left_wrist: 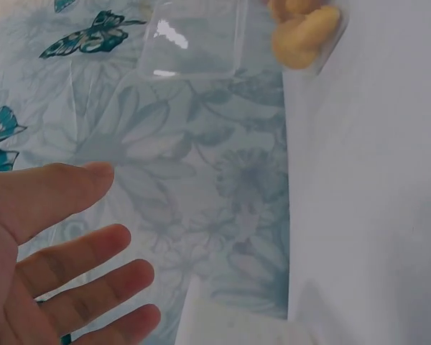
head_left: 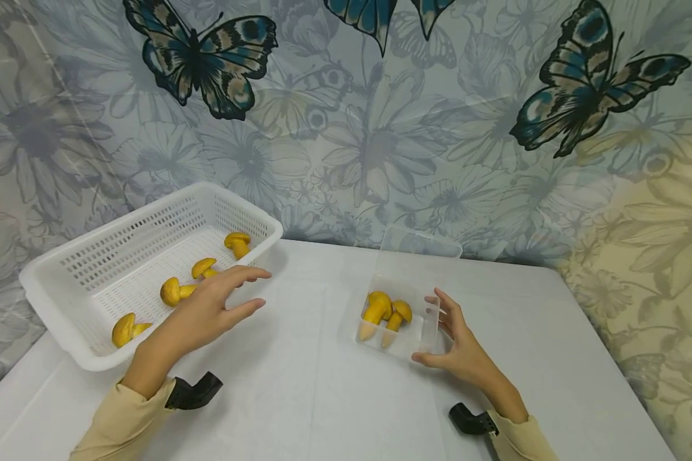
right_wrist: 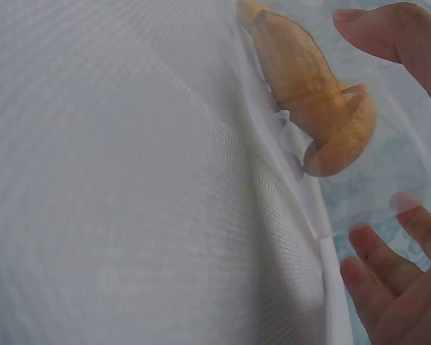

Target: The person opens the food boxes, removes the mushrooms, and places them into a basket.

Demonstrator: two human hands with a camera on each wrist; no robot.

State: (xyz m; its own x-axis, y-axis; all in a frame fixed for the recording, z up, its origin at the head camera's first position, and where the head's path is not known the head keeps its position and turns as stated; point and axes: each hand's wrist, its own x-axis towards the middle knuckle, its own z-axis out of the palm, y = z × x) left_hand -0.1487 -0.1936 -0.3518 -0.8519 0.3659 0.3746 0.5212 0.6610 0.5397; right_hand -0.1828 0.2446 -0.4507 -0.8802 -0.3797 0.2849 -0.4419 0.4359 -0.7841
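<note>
My left hand [head_left: 207, 310] is over the near right side of a white perforated basket [head_left: 81, 253], thumb and fingers spread, holding nothing. Yellow mushrooms lie in the basket, among them one in its far right corner [head_left: 238, 243] and one toward the near left [head_left: 128, 330]; my hand partly overlaps the middle ones. A clear plastic box [head_left: 421, 333] stands on the table with its lid [head_left: 420, 243] folded back. Inside lie two yellow mushrooms [head_left: 376, 310], side by side. My right hand [head_left: 461, 346] grips the box's right side, thumb at the near corner, fingers along the far part.
A white cloth covers the table [head_left: 317, 384]. Behind its back edge hangs a floral curtain [head_left: 375, 153] with blue butterflies. Each wrist bears a black camera mount, such as the left one [head_left: 195, 392].
</note>
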